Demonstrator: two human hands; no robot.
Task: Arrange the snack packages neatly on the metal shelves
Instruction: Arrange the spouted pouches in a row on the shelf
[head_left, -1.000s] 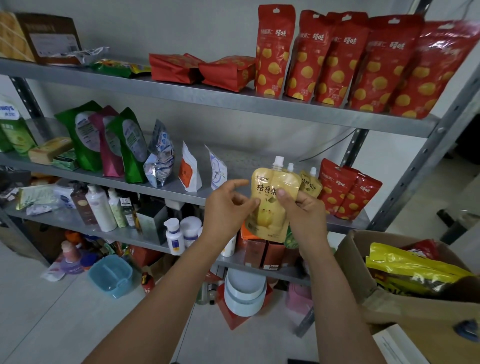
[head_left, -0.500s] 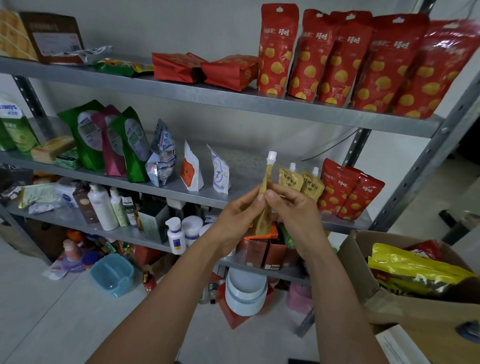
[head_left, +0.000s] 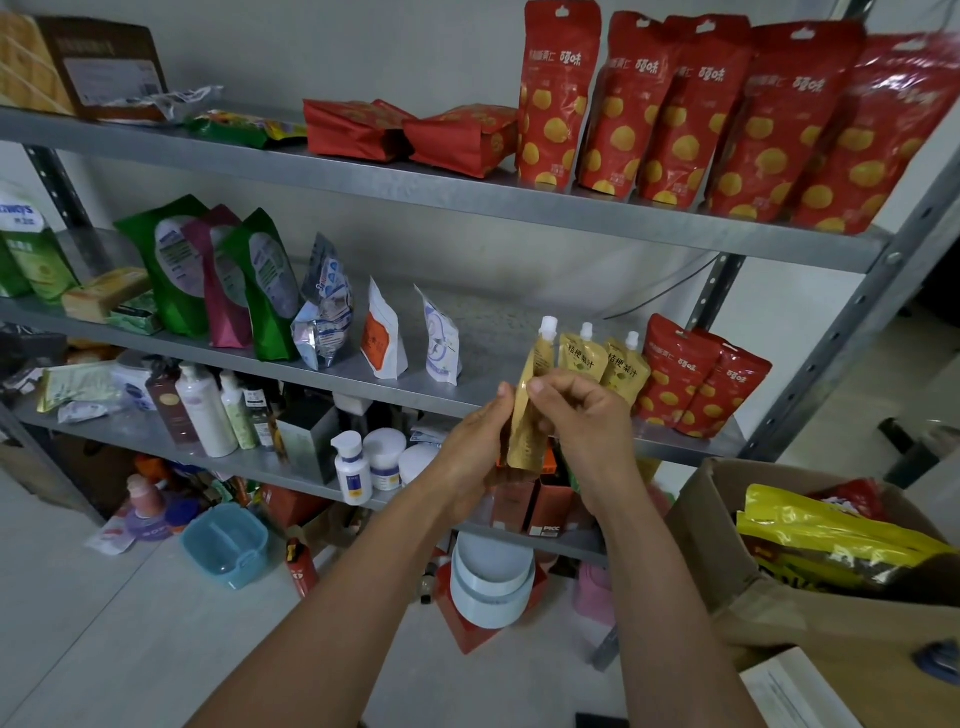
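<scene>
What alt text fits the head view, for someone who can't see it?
Left hand and right hand hold a yellow spouted pouch upright, edge-on, before a metal shelf, left of two matching pouches and red bags standing there. A cardboard box of snack packs sits at lower right.

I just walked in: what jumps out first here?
A row of tall red bags dotted with yellow stands along the right of the top shelf. In the middle, the left hand and right hand hold a golden spout pouch, cap up, before the middle shelf. A bright yellow bag lies in the cardboard box at lower right.
</scene>
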